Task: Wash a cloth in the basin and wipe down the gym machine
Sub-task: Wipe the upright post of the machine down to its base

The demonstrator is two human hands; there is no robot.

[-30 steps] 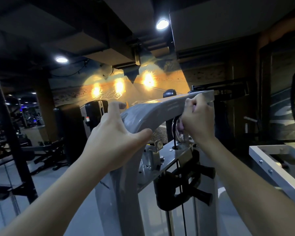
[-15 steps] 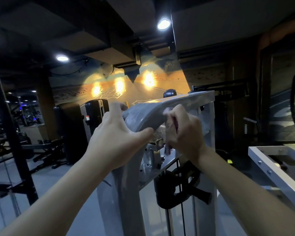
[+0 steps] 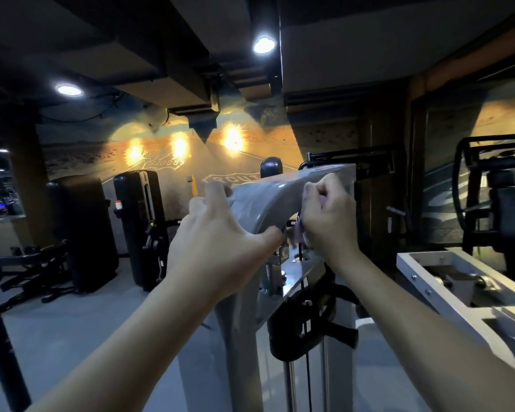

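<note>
1. Since half a second back the right hand (image 3: 329, 214) has slid right along the curved grey metal top arm of the gym machine (image 3: 275, 196), from the middle of the bend out toward the squared end, and it's about where it was a full second ago. Left hand (image 3: 217, 248) basically hasn't moved.
2. Two hands, both up on that one arm. Left one has its fingers spread over the top of the bend and the thumb hooked underneath, so it's clamped round the arm.
3. Right one is a curled-up fist pinching a pale lilac cloth (image 3: 300, 233) against the near side of the arm. Only a small scrap of cloth peeks out below the fist, right by the left thumb.
4. Writing: the desert road mural (image 3: 161, 156) on the back wall has a "ROUTE" shield painted on the road, partly hidden behind the arm. A second shield further left looks mirrored and I can't read it properly.
5. Lights: two round ceiling spotlights (image 3: 263, 44), plus three bright glare spots on the mural.
6. Around: two tall black padded machines (image 3: 140, 227) stand on the left, a black pulley handle (image 3: 304, 331) hangs under the arm with a cable running down, and a white metal frame (image 3: 446, 289) sits at the right.
</note>
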